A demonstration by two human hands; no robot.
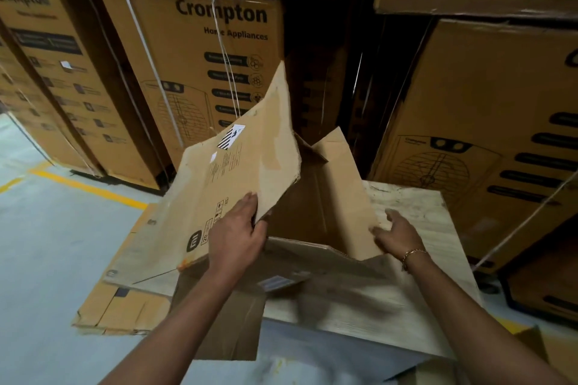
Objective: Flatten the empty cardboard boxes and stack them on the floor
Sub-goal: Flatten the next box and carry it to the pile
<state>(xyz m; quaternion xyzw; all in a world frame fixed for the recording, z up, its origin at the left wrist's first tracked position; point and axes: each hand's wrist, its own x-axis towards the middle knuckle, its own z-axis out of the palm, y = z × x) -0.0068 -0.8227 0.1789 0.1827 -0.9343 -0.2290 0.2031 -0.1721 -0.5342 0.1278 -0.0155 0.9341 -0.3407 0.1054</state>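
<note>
An open brown cardboard box (328, 197) stands half-collapsed on a pale wooden table (416, 222), its flaps up and its inside empty. My left hand (237, 234) grips the near edge of the box's big left panel (237, 166), which carries labels and printed marks. My right hand (395, 234), a bracelet on its wrist, holds the lower edge of the right wall with fingers curled round it. Flattened cardboard (125, 306) lies on the floor to the left under the box's overhang.
Tall stacks of printed appliance cartons (194, 50) fill the back and right (488, 122), close behind the table. Grey floor with a yellow line (87, 187) opens to the left. More cardboard (544, 350) lies at the bottom right corner.
</note>
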